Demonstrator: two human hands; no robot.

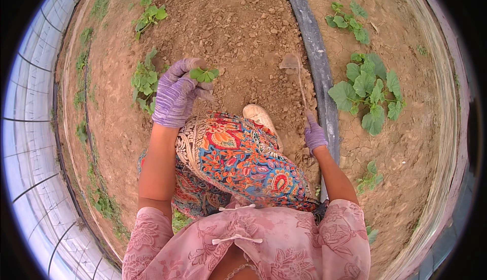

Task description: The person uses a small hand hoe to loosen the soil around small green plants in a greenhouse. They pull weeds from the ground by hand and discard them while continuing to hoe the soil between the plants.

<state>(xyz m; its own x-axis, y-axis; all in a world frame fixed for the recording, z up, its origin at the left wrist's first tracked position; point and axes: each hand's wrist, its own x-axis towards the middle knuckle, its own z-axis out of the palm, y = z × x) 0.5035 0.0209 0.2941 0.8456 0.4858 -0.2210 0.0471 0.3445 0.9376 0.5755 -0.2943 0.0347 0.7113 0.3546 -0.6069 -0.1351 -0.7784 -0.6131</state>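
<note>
My left hand [179,93], in a purple knitted glove with soiled fingertips, holds a small green seedling [204,75] between thumb and fingers, above the soil. The seedling's lower part is hidden by the fingers. In a matching glove, my right hand [315,133] grips the handle of a small hoe [292,62]. The hoe's metal blade is over loose, cloddy soil [243,40], just left of a black drip tape or flat hose. A leafy green plant [146,82] grows right beside my left hand, partly behind it.
The black flat hose [317,52] runs along the row. Beyond it stand a broad-leaved vine plant [371,88] and smaller plants [350,21]. My light shoe [262,118] rests on the soil. Ribbed plastic sheeting [30,101] bounds the far left.
</note>
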